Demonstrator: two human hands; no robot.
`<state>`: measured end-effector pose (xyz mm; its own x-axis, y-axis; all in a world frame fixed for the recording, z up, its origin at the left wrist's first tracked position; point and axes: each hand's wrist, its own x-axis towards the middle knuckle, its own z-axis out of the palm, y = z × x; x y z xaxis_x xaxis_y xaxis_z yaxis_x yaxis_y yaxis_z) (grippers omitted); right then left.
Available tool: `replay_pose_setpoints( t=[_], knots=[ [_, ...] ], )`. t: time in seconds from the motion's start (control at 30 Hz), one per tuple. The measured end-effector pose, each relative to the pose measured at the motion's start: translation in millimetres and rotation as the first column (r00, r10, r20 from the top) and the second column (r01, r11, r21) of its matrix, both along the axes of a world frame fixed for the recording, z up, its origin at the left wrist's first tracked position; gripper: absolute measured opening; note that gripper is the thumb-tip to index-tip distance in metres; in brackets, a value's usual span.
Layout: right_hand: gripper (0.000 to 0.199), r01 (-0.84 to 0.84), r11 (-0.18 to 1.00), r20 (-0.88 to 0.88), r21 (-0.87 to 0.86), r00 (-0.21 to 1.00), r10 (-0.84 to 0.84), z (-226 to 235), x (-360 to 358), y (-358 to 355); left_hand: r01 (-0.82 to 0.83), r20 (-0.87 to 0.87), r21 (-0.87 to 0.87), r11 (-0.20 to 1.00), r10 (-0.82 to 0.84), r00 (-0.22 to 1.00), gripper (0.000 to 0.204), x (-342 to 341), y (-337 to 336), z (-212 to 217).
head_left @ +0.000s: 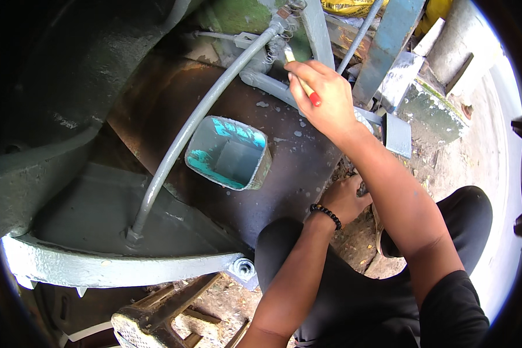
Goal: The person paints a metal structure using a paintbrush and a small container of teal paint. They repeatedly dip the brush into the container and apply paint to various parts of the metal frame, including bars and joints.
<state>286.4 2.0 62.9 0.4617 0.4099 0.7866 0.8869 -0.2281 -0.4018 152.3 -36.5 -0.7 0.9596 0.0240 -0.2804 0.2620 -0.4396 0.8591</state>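
My right hand (325,98) is closed round a slim paintbrush (303,84) with a pale, red-ended handle. Its far end reaches a grey-coated coil spring (272,52) beside the pipe fitting. Below my right forearm, my left hand (345,200), with a dark bead bracelet at its wrist, is curled near the ground. A small dark thing (362,189) shows at its fingers, partly hidden by the right forearm. A square-sided tub (260,174), with grey paint and turquoise smears inside, stands on the dark metal sheet (290,191) left of my hands.
A grey-painted pipe (180,136) arches past the tub, from a grey metal base (127,269) up to the fitting. Large dark curved metal (52,93) fills the left. A blue post (388,49) and mossy block (432,113) stand right; a worn wooden stool (162,307) is below.
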Motion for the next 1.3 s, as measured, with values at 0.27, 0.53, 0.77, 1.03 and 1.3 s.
replay_pose_setpoints(
  t=[0.27,0.53,0.77,1.03,1.3],
  knots=[
    [0.017,0.095,0.994,-0.102,0.062,0.991,-0.089,5.0,-2.1,4.3,-0.003,-0.018,0.031,1.000,0.004,1.000,0.048,2.0,0.3,-6.1],
    [0.013,0.026,0.986,-0.042,-0.162,0.999,-0.034,0.8,0.7,21.0,-0.014,0.087,0.028,0.999,0.012,0.996,0.048,1.1,0.4,-17.2],
    [0.019,0.020,0.825,0.366,-0.565,0.902,0.229,10.3,11.8,22.8,-0.072,-0.059,-0.053,0.996,0.068,0.996,0.062,-3.5,0.9,-3.1],
    [0.022,0.251,0.515,0.514,-0.819,0.721,0.466,38.7,15.6,39.9,-0.037,-0.054,-0.017,0.999,0.036,0.998,0.065,-0.7,-0.3,-5.0],
    [0.019,0.284,0.575,0.591,-0.767,0.662,0.461,31.7,-3.7,41.4,-0.049,-0.046,-0.010,0.999,0.048,0.998,0.066,-0.2,-0.8,-9.3]
  ],
)
